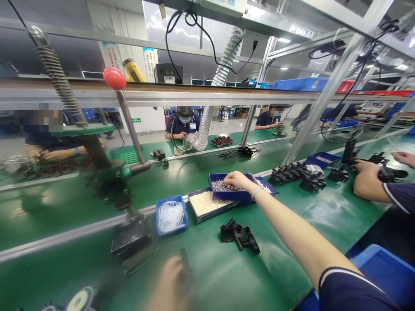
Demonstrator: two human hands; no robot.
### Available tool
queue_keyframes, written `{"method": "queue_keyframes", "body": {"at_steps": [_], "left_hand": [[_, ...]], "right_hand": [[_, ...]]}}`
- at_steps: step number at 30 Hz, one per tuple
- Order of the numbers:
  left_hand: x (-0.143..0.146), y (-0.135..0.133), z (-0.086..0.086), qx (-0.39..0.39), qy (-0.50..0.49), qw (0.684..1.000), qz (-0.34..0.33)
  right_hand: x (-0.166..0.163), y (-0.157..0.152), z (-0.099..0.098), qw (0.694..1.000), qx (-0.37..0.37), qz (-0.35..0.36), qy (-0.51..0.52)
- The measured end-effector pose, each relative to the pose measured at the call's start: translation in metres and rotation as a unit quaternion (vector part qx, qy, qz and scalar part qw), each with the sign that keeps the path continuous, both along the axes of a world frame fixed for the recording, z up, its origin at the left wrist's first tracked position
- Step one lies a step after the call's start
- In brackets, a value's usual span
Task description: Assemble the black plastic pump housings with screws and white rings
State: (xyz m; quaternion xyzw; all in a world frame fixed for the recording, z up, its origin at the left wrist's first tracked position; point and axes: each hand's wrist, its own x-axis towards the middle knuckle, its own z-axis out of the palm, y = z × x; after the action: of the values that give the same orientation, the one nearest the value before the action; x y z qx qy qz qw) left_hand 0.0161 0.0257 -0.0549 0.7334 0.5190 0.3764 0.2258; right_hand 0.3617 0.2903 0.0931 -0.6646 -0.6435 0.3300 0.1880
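My right hand (234, 179) reaches into a dark blue tray (231, 196) of small silvery metal parts (220, 185), its fingertips pinched together among them. Whether a part is between the fingers is hidden. Smeared by motion, my left hand (171, 276) is low in the middle, closed on a dark, upright, rod-like part (185, 263) whose kind I cannot make out. The metal parts' tray rests partly on a tray (199, 217) of cream-coloured pellets. To its left is a blue tray (158, 220) of clear plastic rings or tubing. Black plastic parts (240, 235) lie below my right forearm.
A hand press with a red knob (114, 78) stands at left, its block (131, 235) on the green bench (207, 276). More black assemblies (292, 175) are at right, near a co-worker's hand (366, 179). A blue bin (385, 268) is at lower right.
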Motion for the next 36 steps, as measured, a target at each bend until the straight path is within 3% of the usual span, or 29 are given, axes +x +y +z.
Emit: {"method": "queue_keyframes", "body": {"at_steps": [3,8,13,16,18,20,22,25,32,36], "left_hand": [[0.004,-0.009,0.006,0.000,0.022,1.000,0.008],[0.003,-0.012,0.032,0.011,-0.012,0.999,-0.041],[-0.005,-0.014,0.034,0.027,-0.046,0.998,-0.032],[-0.008,-0.010,0.044,0.097,-0.050,0.994,0.029],[-0.007,-0.008,0.063,0.124,-0.065,0.988,0.069],[-0.004,-0.006,0.086,0.142,-0.099,0.981,0.082],[-0.002,-0.006,0.106,0.157,-0.119,0.977,0.077],[-0.003,-0.009,0.121,0.171,-0.121,0.975,0.067],[-0.019,-0.015,0.110,0.153,-0.127,0.974,0.108],[-0.033,-0.019,0.097,0.100,-0.069,0.985,0.120]], "right_hand": [[0.000,-0.002,0.006,1.000,0.010,-0.009,0.005],[-0.008,-0.014,0.027,0.996,0.072,-0.017,0.056],[-0.052,-0.072,0.040,0.972,0.119,0.044,0.197],[-0.094,-0.129,0.029,0.952,0.063,0.118,0.275],[-0.122,-0.165,0.017,0.929,-0.001,0.164,0.331],[-0.146,-0.193,0.006,0.887,-0.079,0.200,0.409],[-0.163,-0.210,-0.002,0.850,-0.132,0.214,0.463],[-0.177,-0.221,-0.008,0.835,-0.147,0.213,0.486],[-0.184,-0.222,-0.011,0.818,-0.167,0.224,0.502],[-0.171,-0.209,-0.020,0.852,-0.116,0.169,0.482]]}}
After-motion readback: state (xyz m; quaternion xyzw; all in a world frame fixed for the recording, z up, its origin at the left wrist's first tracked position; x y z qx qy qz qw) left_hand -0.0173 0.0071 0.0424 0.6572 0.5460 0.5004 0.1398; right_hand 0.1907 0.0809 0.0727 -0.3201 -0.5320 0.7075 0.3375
